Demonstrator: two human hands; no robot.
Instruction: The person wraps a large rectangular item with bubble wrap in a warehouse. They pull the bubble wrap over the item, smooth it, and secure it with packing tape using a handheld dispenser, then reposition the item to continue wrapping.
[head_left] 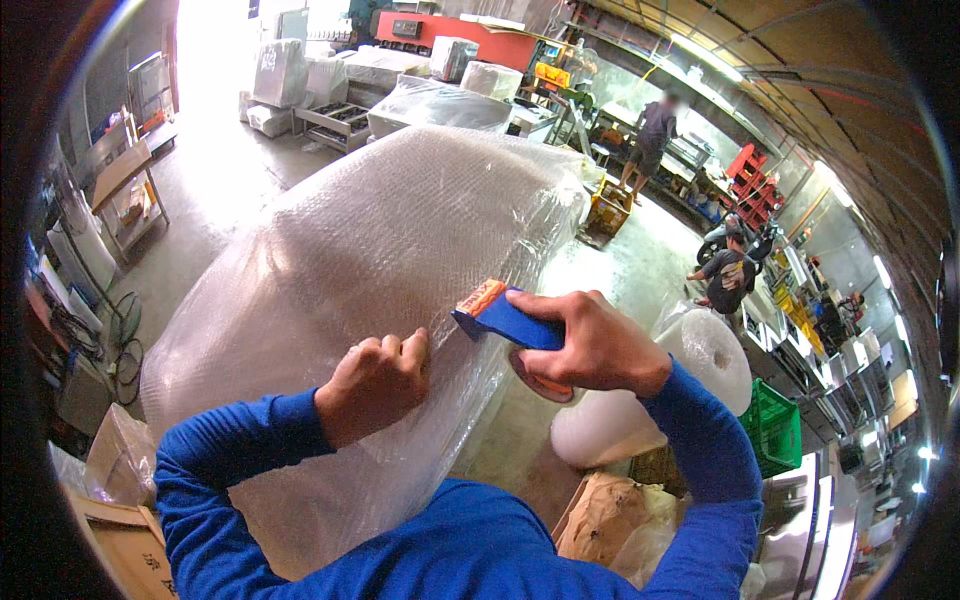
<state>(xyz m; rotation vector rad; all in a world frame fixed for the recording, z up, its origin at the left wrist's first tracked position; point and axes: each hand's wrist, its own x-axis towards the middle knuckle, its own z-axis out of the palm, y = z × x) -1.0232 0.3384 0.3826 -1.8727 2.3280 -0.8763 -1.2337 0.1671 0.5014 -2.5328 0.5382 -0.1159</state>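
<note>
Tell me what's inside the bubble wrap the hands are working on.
The bubble wrap covers one big rounded bulk completely; only pale, cloudy plastic shows, so the contents can't be made out. The left hand presses on it; the right hand holds a blue tape dispenser.

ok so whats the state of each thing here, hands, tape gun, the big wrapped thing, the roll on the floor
left hand: fist closed, pressed on the bubble wrap
right hand: gripping the tape dispenser
tape dispenser: blue, held with its front edge against the wrap
wrapped bundle: fully covered in bubble wrap
bubble wrap roll: lying on its side on the floor, partly used
green crate: on the floor beside the roll, contents not visible
</note>
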